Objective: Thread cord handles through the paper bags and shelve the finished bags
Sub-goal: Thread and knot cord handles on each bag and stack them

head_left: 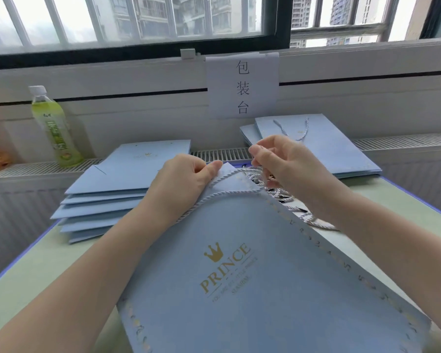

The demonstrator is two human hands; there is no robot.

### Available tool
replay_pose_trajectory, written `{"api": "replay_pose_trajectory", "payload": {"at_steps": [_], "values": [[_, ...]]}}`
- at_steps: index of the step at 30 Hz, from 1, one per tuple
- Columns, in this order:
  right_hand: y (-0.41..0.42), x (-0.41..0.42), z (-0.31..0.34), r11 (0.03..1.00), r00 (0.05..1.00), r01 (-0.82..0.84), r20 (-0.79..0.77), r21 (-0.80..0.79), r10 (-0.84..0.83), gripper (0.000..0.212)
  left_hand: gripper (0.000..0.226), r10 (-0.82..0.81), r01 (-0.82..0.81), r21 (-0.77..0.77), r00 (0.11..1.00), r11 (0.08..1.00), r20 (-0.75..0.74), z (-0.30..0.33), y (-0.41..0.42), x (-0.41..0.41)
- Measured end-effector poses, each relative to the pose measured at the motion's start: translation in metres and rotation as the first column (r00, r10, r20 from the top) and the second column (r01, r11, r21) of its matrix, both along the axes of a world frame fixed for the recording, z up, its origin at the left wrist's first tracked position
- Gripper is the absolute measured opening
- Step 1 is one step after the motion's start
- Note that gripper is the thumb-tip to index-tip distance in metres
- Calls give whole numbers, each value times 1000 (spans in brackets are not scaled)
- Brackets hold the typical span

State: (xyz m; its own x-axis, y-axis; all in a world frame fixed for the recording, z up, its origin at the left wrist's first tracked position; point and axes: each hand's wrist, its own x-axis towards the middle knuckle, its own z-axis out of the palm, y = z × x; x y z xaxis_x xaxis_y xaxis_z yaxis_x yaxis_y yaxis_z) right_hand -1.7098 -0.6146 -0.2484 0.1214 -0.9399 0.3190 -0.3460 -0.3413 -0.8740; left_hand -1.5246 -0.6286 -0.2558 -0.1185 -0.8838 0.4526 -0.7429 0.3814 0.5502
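Paper bag [252, 276], pale blue with a gold crown and "PRINCE" print, lies flat and tilted on the table [36, 271] under both forearms. The left hand [186, 179] has its fingers curled, pinching the bag's top edge, where a twisted white cord [229, 193] loops across the front. The right hand [285, 161] is curled too, pinching a cord end just above the bag's mouth (more loose cords [306, 215] lie beneath that wrist). A stack of unthreaded bags [107, 200] sits to the left; bags with handles [329, 149] lie farther right.
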Motion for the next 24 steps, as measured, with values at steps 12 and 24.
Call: {"api": "replay_pose_trajectory", "payload": {"at_steps": [12,24], "values": [[0,-28,13,850,915,-288,-136,442,380,27,42,208,-167,-343,974,924,86,-3,1,0],[-33,-83,14,923,908,72,357,379,-217,26,37,-283,320,-156,933,935,221,-12,2,-11]]}}
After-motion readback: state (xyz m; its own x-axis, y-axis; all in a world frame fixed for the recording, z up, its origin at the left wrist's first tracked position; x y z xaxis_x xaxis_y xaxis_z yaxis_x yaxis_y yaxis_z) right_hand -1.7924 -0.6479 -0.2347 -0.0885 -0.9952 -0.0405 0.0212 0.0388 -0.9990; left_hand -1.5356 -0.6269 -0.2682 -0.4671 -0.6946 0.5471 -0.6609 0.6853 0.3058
